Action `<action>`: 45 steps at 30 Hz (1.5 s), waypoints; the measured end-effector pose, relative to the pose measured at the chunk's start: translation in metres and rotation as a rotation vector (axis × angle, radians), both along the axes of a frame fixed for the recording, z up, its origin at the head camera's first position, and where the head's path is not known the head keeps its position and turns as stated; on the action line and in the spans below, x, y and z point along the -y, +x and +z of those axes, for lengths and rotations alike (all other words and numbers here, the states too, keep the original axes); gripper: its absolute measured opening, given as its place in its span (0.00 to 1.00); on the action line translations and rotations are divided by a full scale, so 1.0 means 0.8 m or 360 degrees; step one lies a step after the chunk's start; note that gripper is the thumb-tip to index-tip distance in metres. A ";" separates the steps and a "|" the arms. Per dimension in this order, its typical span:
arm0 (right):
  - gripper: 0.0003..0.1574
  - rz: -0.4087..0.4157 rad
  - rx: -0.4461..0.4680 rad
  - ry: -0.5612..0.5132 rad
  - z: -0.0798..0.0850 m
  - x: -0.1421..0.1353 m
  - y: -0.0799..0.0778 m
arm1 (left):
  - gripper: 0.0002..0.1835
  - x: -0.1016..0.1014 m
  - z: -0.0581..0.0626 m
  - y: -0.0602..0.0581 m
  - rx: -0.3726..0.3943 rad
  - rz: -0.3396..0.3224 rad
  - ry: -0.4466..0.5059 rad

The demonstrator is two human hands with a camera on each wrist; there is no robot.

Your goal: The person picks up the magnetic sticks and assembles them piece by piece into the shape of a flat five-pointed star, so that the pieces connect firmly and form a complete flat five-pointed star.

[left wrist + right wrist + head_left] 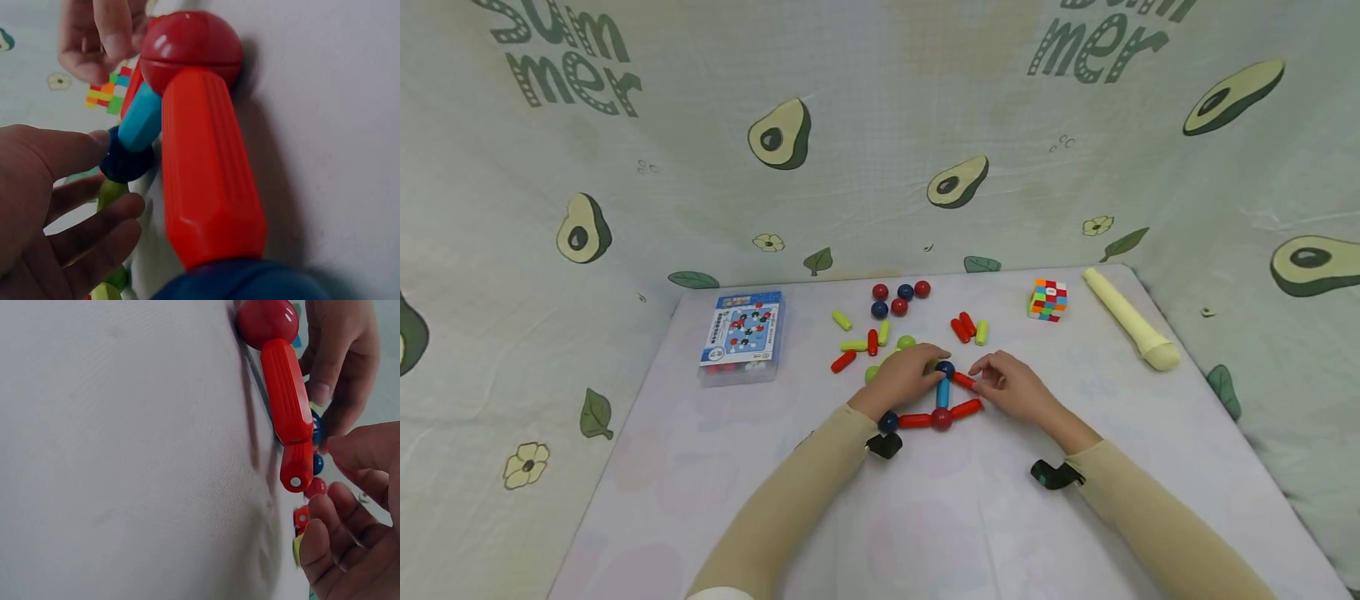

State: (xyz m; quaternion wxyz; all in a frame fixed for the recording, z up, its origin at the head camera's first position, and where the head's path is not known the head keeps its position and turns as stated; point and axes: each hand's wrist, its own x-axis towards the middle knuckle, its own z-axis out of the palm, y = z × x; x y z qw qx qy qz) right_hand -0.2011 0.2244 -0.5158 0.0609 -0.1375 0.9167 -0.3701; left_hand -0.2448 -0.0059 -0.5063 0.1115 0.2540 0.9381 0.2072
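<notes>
Beige sleeves lead up to the right hand, loosely bent and unclasped, and the left hand, clamped on an angular model at frame centre: ribbed red rods, a light blue rod, a glossy red ball and, pinched, a navy ball.

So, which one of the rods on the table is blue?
The light-blue rod, running between a dark-blue ball and a red ball; the others in view are red rods or yellow-green rods.
</notes>
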 end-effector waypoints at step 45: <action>0.15 -0.0067 0.0077 -0.0028 -0.011 -0.009 -0.012 | 0.20 0.006 -0.016 -0.013 0.0093 0.0088 0.0173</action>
